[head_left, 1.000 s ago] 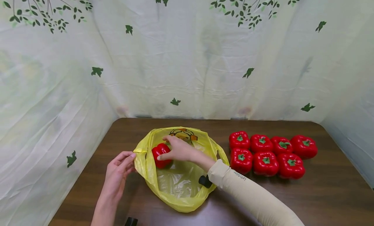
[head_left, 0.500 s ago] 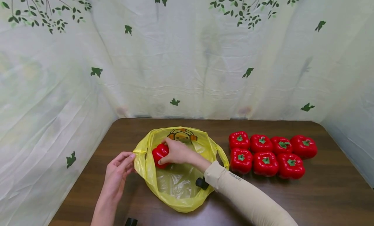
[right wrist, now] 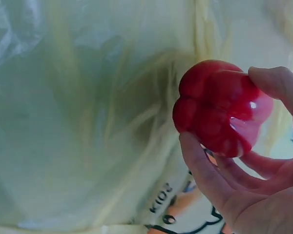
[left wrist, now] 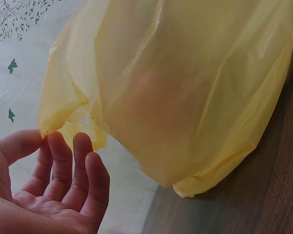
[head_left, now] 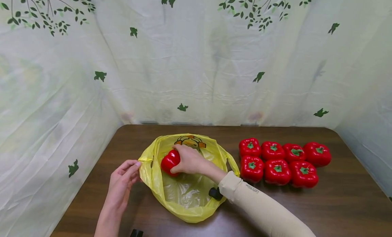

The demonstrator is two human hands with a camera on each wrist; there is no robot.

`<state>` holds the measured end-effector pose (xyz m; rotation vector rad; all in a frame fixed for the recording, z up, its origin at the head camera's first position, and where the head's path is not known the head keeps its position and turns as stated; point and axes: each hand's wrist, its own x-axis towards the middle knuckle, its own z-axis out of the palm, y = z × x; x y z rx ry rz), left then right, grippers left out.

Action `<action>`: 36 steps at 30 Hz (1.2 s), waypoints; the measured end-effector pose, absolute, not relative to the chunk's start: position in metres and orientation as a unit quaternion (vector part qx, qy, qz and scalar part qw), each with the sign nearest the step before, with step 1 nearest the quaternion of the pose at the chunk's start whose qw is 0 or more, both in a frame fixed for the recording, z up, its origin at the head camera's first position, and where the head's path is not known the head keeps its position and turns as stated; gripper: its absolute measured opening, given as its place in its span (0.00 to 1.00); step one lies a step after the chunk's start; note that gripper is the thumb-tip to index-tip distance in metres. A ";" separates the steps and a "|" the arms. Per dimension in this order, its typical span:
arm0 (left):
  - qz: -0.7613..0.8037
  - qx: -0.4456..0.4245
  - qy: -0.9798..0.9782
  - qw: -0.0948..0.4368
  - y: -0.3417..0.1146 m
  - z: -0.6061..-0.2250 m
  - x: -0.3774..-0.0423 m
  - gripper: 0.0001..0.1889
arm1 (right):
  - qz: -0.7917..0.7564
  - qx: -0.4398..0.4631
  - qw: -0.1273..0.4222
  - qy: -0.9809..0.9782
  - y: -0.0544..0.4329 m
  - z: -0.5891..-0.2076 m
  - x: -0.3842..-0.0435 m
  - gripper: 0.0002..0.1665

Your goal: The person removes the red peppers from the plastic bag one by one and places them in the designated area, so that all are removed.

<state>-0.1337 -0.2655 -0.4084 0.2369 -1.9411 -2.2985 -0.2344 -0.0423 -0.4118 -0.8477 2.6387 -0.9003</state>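
A yellow plastic bag (head_left: pixel 186 206) stands on the table with its mouth spread wide. My left hand (head_left: pixel 124 182) pinches the left edge of its mouth between thumb and index finger; in the left wrist view the other fingers curl loosely beside the bag's thin wall (left wrist: pixel 185 97). Inside the mouth, my right hand (head_left: pixel 191 159) grips a glossy red bell pepper (head_left: pixel 169 163) near the bag's left wall. The right wrist view shows thumb and fingers round the pepper (right wrist: pixel 219 107), its lobed side toward the camera and its stem out of sight.
Several red bell peppers (head_left: pixel 277 171) with green stems stand in two rows on the brown wooden table (head_left: pixel 346 203), right of the bag. A pale leaf-print curtain (head_left: pixel 208 60) hangs behind the table and along its sides. A small black object (head_left: pixel 136 233) shows at the bottom edge.
My right hand's fingers have closed round the bell pepper, which has tilted and shifted slightly right inside the bag. My left hand keeps its pinch on the bag's edge.
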 end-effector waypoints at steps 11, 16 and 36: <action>-0.761 0.080 -0.641 0.061 -0.265 -0.407 -0.135 0.04 | -0.344 -0.296 0.042 0.890 -0.023 -0.388 -0.221 0.46; -0.757 0.084 -0.645 0.060 -0.264 -0.407 -0.136 0.05 | -0.368 -0.303 0.006 0.879 -0.013 -0.381 -0.213 0.46; -0.757 0.093 -0.644 0.056 -0.264 -0.409 -0.136 0.05 | -0.521 -0.302 -0.057 0.796 0.028 -0.372 -0.179 0.49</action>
